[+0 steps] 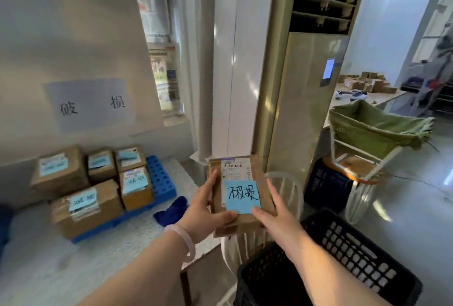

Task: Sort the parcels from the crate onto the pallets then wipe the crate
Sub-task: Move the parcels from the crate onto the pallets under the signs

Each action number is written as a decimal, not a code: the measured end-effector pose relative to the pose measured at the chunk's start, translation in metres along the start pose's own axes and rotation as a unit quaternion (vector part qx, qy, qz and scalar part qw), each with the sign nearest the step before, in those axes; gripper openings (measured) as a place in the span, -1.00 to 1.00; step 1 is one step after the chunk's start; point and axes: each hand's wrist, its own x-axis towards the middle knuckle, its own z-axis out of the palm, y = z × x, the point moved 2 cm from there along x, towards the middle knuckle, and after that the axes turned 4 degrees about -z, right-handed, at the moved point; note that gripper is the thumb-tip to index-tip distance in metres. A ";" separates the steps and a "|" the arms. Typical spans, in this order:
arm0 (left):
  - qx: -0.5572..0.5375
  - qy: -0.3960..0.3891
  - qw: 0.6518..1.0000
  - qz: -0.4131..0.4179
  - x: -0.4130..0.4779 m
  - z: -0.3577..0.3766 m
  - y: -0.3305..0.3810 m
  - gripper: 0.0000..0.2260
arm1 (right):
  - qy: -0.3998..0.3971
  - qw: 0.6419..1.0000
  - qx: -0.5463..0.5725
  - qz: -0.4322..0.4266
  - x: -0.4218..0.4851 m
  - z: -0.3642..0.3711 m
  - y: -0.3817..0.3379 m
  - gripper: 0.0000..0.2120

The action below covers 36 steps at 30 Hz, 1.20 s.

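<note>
Head view: both hands hold up a brown cardboard parcel with a blue handwritten sticky note (241, 183) in mid-air. The left hand (208, 210) wraps its left edge with the thumb on the front; the right hand (272, 215) grips the right edge the same way. Just below and to the right sits a black perforated plastic crate (355, 254), its inside too dark to read. At left, five labelled brown boxes (85, 202) crowd a blue plastic pallet (160, 178), beside what looks like a dark blue cloth (171, 211).
</note>
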 end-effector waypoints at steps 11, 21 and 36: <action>-0.064 0.133 0.989 -0.019 -0.069 -0.130 -0.018 -0.21 | -0.147 0.971 -0.145 -0.121 0.016 0.149 -0.041 -0.31; -0.071 0.176 0.980 -0.057 -0.120 -0.271 -0.046 -0.19 | -0.202 0.956 -0.158 -0.144 0.024 0.304 -0.060 -0.37; 0.031 0.201 0.974 -0.104 -0.138 -0.382 -0.085 -0.13 | -0.203 0.956 -0.176 -0.115 0.035 0.429 -0.052 -0.35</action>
